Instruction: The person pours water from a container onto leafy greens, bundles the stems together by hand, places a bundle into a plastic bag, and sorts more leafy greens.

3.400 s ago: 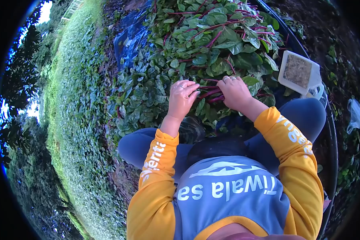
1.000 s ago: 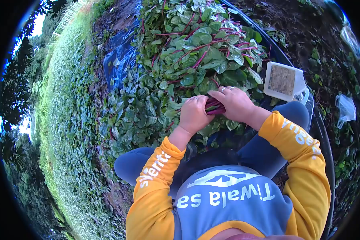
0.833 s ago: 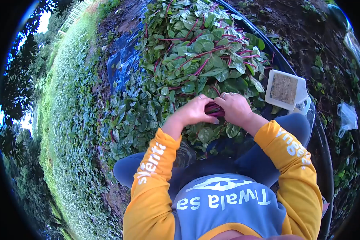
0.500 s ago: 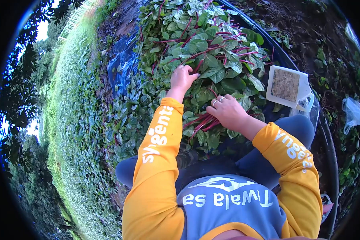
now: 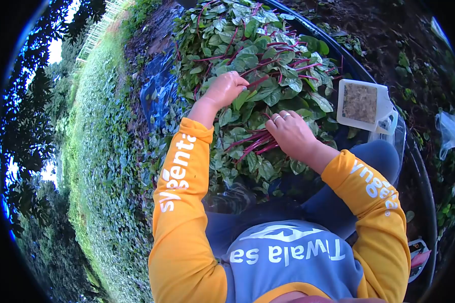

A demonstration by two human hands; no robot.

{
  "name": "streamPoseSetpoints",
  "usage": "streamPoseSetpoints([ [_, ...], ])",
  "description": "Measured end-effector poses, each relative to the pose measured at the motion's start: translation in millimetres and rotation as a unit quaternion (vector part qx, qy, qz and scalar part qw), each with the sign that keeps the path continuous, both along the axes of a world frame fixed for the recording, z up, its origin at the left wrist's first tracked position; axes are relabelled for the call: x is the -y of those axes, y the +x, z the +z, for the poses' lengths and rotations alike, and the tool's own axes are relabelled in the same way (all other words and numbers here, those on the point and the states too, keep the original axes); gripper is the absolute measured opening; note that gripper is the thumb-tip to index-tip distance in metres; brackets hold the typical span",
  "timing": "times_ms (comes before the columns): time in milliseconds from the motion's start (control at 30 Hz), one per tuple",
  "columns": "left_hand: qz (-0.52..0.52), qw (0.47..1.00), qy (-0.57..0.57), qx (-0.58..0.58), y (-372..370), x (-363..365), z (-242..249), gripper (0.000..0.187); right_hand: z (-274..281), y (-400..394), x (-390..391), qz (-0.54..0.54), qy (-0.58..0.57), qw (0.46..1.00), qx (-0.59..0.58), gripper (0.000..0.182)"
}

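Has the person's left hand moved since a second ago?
Yes. The left hand has left the right hand and the bundle of red stems, reaching up and away into the leafy pile, level with the white tray.

A black tub (image 5: 371, 76) holds heaped red-stemmed greens (image 5: 268, 55) and a white container (image 5: 364, 103).

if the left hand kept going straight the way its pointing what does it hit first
Most likely more of the leaf pile. The left hand reaches up into the picture, fingers curled on a red stem, and only green leaves and red stems lie beyond it. Depth is hard to judge here.
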State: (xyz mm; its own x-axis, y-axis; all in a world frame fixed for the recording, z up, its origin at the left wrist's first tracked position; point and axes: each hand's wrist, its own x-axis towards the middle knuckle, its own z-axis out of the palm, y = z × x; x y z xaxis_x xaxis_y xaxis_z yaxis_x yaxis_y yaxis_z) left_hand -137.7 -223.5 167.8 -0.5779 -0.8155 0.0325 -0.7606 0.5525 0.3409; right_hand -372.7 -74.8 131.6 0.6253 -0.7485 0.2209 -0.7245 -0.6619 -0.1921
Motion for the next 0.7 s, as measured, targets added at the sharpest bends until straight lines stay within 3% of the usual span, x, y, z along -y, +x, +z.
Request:
streamPoseSetpoints([
  [67,-0.050,0.997,-0.041,0.041,-12,-14,-8,0.019,-4,-1,1,-0.002,-0.138,0.987,0.084,0.019],
  [200,-0.097,0.992,-0.072,-0.025,-39,-64,-24,0.019,-10,-3,3,-0.031,-0.178,0.982,0.056,0.020],
  [267,-0.086,0.987,-0.098,-0.100,-55,-98,-30,0.019,-20,-6,4,-0.035,-0.129,0.990,0.033,0.019],
  [300,-0.061,0.988,-0.118,-0.073,-57,-109,-38,0.018,-22,-7,4,-0.039,-0.078,0.996,0.011,0.018],
  [367,-0.029,0.990,-0.055,-0.125,-53,-111,-47,0.019,-19,-6,-1,-0.037,-0.047,0.998,-0.026,0.018],
  [433,0.054,0.933,0.214,-0.284,-42,-92,-50,0.021,-16,-7,-4,-0.036,-0.015,0.997,-0.063,0.019],
  [567,0.134,0.955,-0.048,-0.259,-39,-16,-53,0.021,-10,-8,-8,-0.015,0.019,0.998,-0.053,0.024],
  [633,0.146,0.964,-0.160,-0.157,-45,17,-63,0.017,-10,-10,-7,-0.015,0.042,0.998,-0.045,0.045],
  [700,0.153,0.971,-0.149,-0.108,-47,32,-72,0.017,0,-11,-5,-0.017,0.070,0.996,-0.060,0.054],
])
